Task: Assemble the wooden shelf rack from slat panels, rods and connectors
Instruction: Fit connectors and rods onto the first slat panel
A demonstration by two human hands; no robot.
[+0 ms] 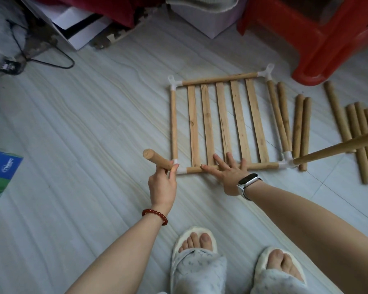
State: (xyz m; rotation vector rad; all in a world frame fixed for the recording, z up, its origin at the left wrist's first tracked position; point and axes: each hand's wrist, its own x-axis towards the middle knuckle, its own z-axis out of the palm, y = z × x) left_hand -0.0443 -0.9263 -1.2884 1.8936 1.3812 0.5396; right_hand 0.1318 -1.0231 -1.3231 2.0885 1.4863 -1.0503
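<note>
The left hand [162,183] grips a short wooden rod [156,159] near its low end, fingers curled round it. The low end of the rod meets the white connector [177,167] at the near left corner of the slat panel [223,124]. The rod leans up and away to the left. It looks as if it is being pushed into the connector.

The right hand [227,172] lies flat and spread out on the near rail of the slat panel. It presses down and holds nothing.

The slat panel lies flat on the floor [94,124], just in front of the person's feet. It has five flat slats inside a frame of rods, with a white connector at each corner. At its near right corner another rod [336,148] already sticks up out of its connector [287,161] and leans to the right.

The wood looks light, hard and dry, so it should not bend or slip much. The thin slats could crack if pushed hard. The best place to hold the rod is low down, close to the connector, so the push goes straight in. The panel is best held by its rail, not by a slat.

To the right of the panel lie loose rods [300,128], some just beside it, and more rods [355,128] further off. Beyond the panel's far right corner stands a red stool [319,39].
</note>
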